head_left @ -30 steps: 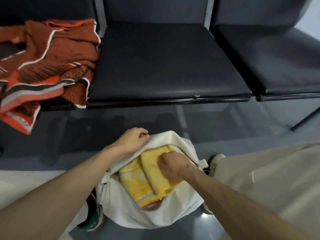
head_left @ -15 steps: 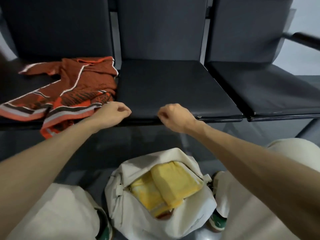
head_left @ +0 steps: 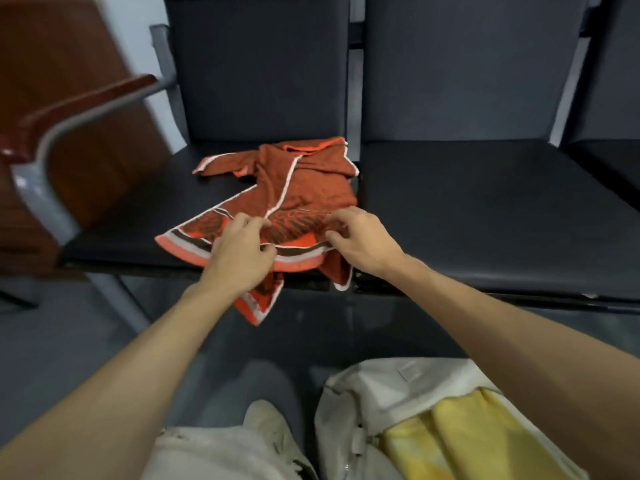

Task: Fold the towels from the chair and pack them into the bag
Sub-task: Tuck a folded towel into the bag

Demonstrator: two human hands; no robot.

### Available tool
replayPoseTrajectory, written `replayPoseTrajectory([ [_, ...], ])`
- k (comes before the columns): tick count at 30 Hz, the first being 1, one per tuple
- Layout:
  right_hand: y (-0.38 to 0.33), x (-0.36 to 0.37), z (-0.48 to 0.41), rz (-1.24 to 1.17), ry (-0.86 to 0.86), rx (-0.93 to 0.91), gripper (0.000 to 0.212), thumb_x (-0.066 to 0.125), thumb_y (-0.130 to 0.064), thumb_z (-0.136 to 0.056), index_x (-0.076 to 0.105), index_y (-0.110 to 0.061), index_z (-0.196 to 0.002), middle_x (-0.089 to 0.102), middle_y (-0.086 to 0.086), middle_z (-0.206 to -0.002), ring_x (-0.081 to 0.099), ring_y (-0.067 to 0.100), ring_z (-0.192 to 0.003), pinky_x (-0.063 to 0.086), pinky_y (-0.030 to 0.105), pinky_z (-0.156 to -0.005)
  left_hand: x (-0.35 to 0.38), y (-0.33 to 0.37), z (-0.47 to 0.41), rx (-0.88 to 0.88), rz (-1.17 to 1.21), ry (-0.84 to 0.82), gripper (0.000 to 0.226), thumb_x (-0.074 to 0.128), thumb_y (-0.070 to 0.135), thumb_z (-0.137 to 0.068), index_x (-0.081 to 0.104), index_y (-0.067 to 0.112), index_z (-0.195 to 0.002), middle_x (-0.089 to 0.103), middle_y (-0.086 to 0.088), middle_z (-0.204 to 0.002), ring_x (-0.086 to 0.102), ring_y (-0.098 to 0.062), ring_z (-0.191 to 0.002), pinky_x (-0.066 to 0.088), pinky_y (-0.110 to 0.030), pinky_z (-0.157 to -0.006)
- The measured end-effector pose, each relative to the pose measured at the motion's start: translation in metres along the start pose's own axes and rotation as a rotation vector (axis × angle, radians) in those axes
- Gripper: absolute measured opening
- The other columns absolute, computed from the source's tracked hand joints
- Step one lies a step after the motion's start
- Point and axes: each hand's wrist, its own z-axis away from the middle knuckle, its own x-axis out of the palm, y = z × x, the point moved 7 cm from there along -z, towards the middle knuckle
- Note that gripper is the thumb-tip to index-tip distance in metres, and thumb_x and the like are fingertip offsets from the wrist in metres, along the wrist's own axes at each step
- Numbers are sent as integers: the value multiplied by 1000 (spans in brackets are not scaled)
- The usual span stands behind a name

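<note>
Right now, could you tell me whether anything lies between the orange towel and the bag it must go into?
Nothing visible does: only floor separates the orange towel on the chair from the bag. A yellow towel already fills part of the bag.

Light: indoor, soft, even, rather dim; no source in view.
Shadows: diffuse, darkest under the chair seat (head_left: 145,233).
Glare: faint sheen on the grey floor (head_left: 62,341); no hard highlights.
Blur: heavy motion smear on the wooden armrest (head_left: 79,105); slight softness on left hand (head_left: 239,252), right hand (head_left: 362,242) and orange towel (head_left: 304,188).
Distortion: wide-angle; chair backs (head_left: 467,71) lean outward near the edges.
Soft focus: bag (head_left: 349,420), bottom right.
</note>
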Motion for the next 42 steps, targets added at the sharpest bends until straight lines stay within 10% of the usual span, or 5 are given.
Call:
replayPoseTrajectory([
  [6, -5, 25, -12, -12, -88, 46, 47, 60, -35, -93, 53, -17, -136, 59, 4, -122, 54, 20, -113, 41, 27, -93, -4, -22, 5, -53, -88, -2, 43, 62, 38, -90, 58, 15, -126, 52, -4, -122, 45, -26, -120, 38, -42, -101],
  [13, 1, 7, -12, -179, -72, 178, 31, 58, -32, -95, 60, -20, -123, 63, -4, -100, 61, 14, -94, 51, 30, -85, -32, -4, -1, -133, 309, 240, 17, 55, 33, -96, 61, 18, -92, 61, 4, -93, 57, -17, -94, 40, -32, -78],
  [21, -5, 11, -13, -1163, -278, 640, 64, 45, -66, -91, 60, -12, -122, 68, 15, -115, 67, 33, -104, 58, 45, -80, -21, 60, 2, 22, 841, -87, 9, 61, 25, -94, 67, 18, -93, 72, 3, -90, 67, -9, -86, 52, -29, -83],
  [26, 4, -25, -24, -1041, 45, 588, 17, 60, -10, -94, 69, -1, -105, 71, 21, -102, 70, 28, -80, 58, 40, -80, -12, 75, 3, 17, 837, -158, 19, 56, 12, -95, 74, 18, -94, 74, 5, -94, 67, -1, -90, 49, -12, -82],
  [42, 44, -207, 12, -1205, 461, 305, 17, 48, -12, -100, 63, -21, -100, 70, 2, -88, 68, 18, -84, 58, 37, -79, 28, 146, -16, -368, 1256, -123, 20, 39, 13, -101, 55, 11, -112, 66, -13, -110, 66, -21, -85, 49, -28, -81],
])
